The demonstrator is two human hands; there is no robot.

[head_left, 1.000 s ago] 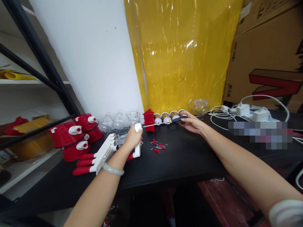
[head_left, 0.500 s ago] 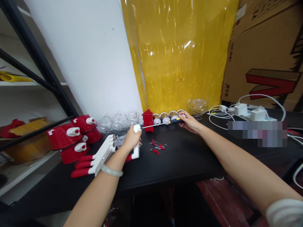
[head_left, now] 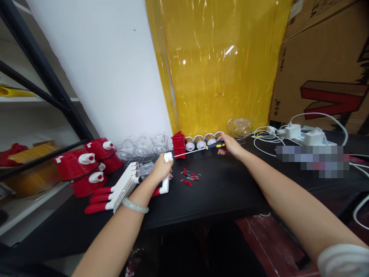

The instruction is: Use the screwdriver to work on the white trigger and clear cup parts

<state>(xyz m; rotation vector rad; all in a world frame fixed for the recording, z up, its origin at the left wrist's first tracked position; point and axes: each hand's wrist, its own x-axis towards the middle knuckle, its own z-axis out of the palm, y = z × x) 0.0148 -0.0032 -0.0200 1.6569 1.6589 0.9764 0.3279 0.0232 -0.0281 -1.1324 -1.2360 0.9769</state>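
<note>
The left hand (head_left: 161, 169) is closed round a white bracket (head_left: 166, 184) standing on the black table (head_left: 225, 192). The right hand (head_left: 232, 145) grips a screwdriver (head_left: 196, 150), its tip at the bracket's top, probably in a screw. 3 red clips (head_left: 188, 180) and loose screws (head_left: 187, 177) lie unfitted beside it.

- Red lids (head_left: 75, 165) stacked at the left (white knobs on top).
- Clear cups (head_left: 142, 145) along the wall.
- Yellow plastic sheet (head_left: 219, 65) behind.
- White chargers (head_left: 292, 131) with cables, right.
</note>
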